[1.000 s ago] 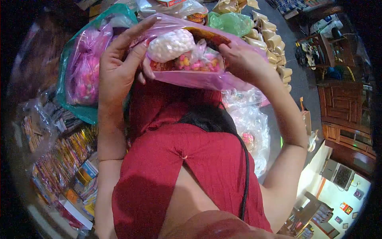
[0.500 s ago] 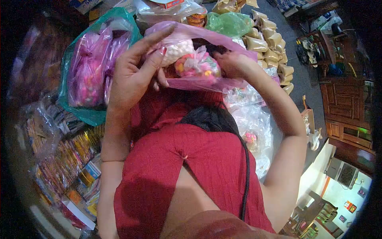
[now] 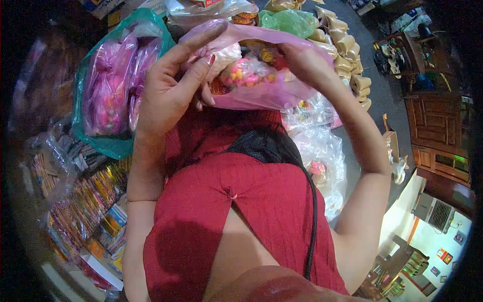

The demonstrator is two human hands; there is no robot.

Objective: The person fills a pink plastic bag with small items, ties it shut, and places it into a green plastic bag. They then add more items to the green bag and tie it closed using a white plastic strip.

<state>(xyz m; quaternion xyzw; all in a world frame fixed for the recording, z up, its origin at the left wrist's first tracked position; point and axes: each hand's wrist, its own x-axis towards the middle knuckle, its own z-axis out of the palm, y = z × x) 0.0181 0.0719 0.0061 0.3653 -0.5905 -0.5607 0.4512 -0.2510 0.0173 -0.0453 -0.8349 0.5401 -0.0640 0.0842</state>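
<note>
One pink bag (image 3: 256,98) is gaping, seemingly for access: the left hand (image 3: 168,95) is gripping its left edge, index and thumb standing apart; the right hand (image 3: 309,65) is reaching inside the right end, its hold indeterminable. Multicoloured packets (image 3: 243,73) are lying between, the white packet (image 3: 229,54) beside the left thumb.

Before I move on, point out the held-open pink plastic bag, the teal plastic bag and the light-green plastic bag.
Held-open pink plastic bag (image 3: 256,97), head view: its near wall.
Teal plastic bag (image 3: 113,148), head view: its lower edge.
Light-green plastic bag (image 3: 289,23), head view: its middle.
</note>
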